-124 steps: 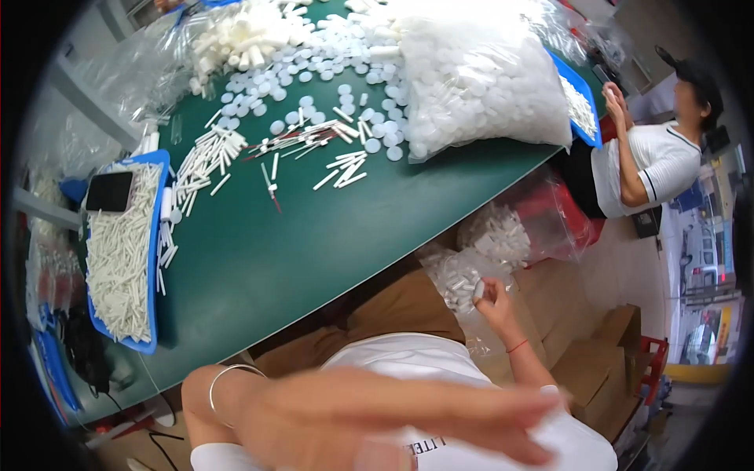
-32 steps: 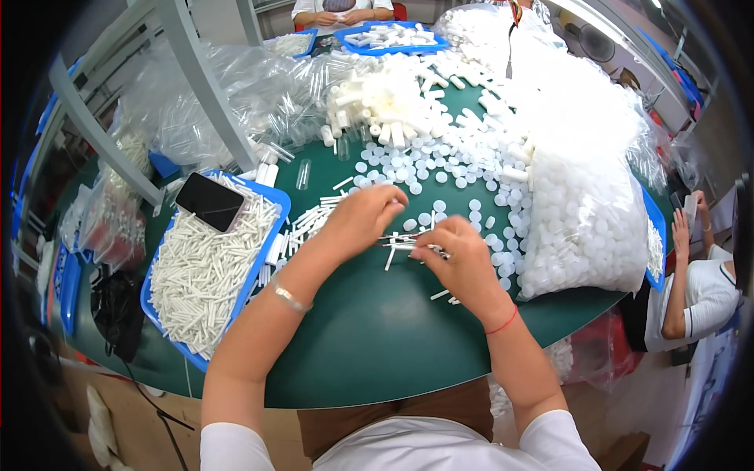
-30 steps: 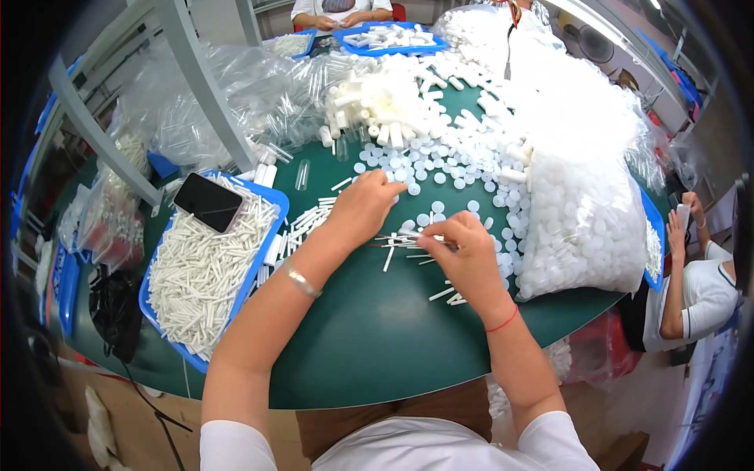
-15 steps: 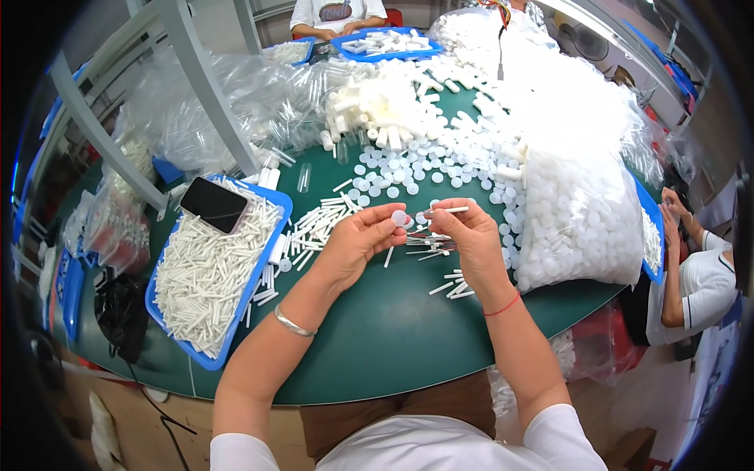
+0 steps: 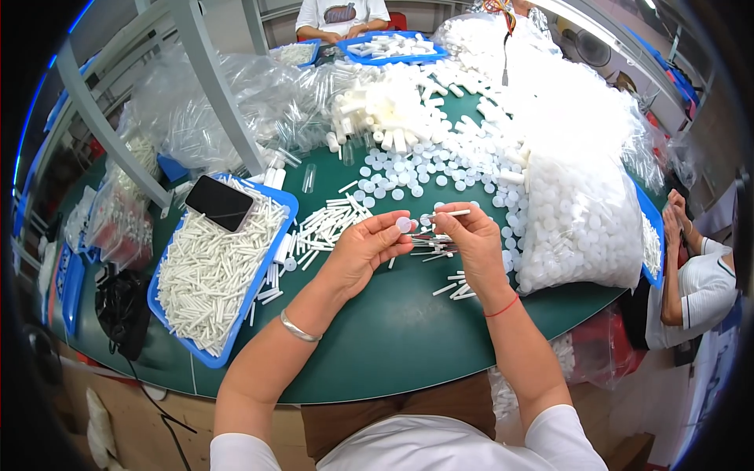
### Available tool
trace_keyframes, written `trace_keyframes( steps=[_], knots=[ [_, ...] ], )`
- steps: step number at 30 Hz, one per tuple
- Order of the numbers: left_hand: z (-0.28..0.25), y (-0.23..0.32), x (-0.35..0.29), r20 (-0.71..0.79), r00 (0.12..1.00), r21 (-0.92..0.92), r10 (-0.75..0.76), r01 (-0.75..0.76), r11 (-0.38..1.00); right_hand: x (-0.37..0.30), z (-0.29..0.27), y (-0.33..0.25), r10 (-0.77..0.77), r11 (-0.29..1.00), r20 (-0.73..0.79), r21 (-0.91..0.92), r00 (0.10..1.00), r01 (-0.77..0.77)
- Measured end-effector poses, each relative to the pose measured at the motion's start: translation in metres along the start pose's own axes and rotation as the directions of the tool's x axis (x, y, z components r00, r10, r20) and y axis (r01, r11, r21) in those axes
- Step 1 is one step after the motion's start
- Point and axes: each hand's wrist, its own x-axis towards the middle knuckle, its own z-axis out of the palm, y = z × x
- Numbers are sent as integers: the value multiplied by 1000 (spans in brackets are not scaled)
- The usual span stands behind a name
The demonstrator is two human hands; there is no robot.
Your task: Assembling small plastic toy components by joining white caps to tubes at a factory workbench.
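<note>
My left hand [image 5: 363,253] pinches a round translucent white cap [image 5: 404,224] between thumb and fingertips. Just to its right, my right hand [image 5: 476,243] is closed on a thin white stick [image 5: 453,213], which points out sideways over the fingers. The two hands are close together but apart, above the green table. Beneath them lies a small bunch of thin sticks with dark reddish ends [image 5: 433,246], partly hidden by the fingers. More loose white sticks [image 5: 330,224] lie beyond my left wrist, and many loose caps [image 5: 398,179] are spread past both hands.
A blue tray [image 5: 219,359] of white sticks, with a black phone [image 5: 219,203] on it, stands left. A large clear bag of caps [image 5: 581,228] sits right. White foam-like cylinders [image 5: 377,110], clear tubes [image 5: 309,178] and a grey metal frame [image 5: 216,86] are farther back. Two people sit around the table.
The whole view has shifted slightly. Both hands keep their grips, and the cap in my left hand sits a little lower beside the right fingertips.
</note>
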Motion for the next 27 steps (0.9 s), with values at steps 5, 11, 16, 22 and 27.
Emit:
trace_keyframes(
  steps=[5,11,16,22,27],
  knots=[
    [2,-3,0,-12,1000,-24,-6,6,1000,0,-1,0,0,1000,1,-15,1000,0],
    [0,-4,0,-59,998,0,32,-32,999,-3,1,-1,-63,984,28,-163,998,67],
    [4,-5,-1,-77,997,28,-21,23,999,-3,1,2,-82,983,30,-163,996,85],
    [7,-4,-4,-96,994,58,-48,54,997,-4,7,15,-126,954,108,-260,986,150],
    [13,-8,-6,-153,975,201,159,-127,971,-8,12,17,10,984,53,-178,999,0]
  ],
)
